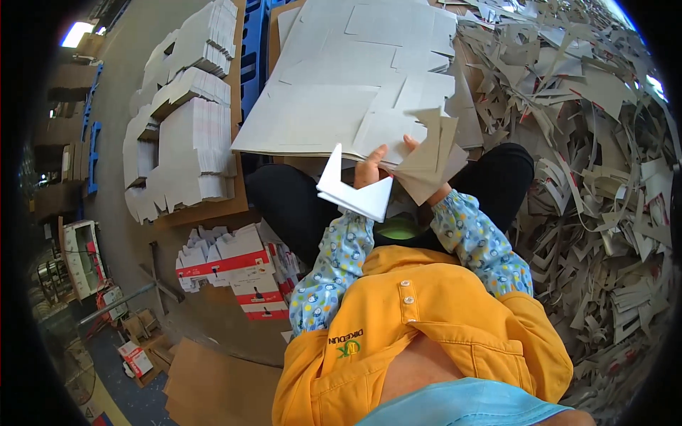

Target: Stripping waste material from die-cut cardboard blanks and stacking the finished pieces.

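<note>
The left hand (369, 170) grips a white cardboard offcut (355, 192), closed on it just below the die-cut sheet stack (341, 92) lying ahead on the lap. The right hand (419, 153) is nearer the stack's edge, clamped on grey scrap strips (430, 160). Scrap hides both palms; finger positions are unclear.

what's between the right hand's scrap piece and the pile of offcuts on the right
Nothing visible. The right hand holds a grey scrap piece at the edge of the die-cut sheet stack, and the offcut pile lies right beside it, with only the person's dark-trousered knee below.
</note>
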A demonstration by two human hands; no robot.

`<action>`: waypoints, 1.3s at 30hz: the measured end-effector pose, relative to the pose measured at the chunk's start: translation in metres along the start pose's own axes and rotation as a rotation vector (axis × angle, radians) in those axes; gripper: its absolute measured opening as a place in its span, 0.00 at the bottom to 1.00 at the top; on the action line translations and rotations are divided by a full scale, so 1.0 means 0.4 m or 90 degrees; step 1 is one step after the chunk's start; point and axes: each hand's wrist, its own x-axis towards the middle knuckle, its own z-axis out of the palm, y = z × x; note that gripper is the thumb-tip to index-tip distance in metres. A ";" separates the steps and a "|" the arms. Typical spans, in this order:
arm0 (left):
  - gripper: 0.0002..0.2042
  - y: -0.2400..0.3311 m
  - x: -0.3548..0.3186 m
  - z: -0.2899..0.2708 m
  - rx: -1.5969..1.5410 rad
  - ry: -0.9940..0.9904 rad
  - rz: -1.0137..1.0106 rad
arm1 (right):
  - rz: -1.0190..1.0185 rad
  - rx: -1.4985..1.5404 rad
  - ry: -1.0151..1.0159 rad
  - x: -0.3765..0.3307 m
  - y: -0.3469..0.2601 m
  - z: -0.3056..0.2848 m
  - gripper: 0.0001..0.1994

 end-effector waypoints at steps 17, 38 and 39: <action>0.18 -0.026 0.015 -0.072 0.338 0.196 0.173 | -0.071 -0.223 0.182 -0.055 0.012 -0.063 0.19; 0.16 -0.033 -0.019 -0.070 0.092 0.142 0.164 | -0.087 -0.255 0.193 -0.094 -0.014 -0.035 0.20; 0.16 -0.034 -0.011 -0.070 0.092 0.144 0.165 | -0.074 -0.195 0.177 -0.098 -0.017 -0.013 0.20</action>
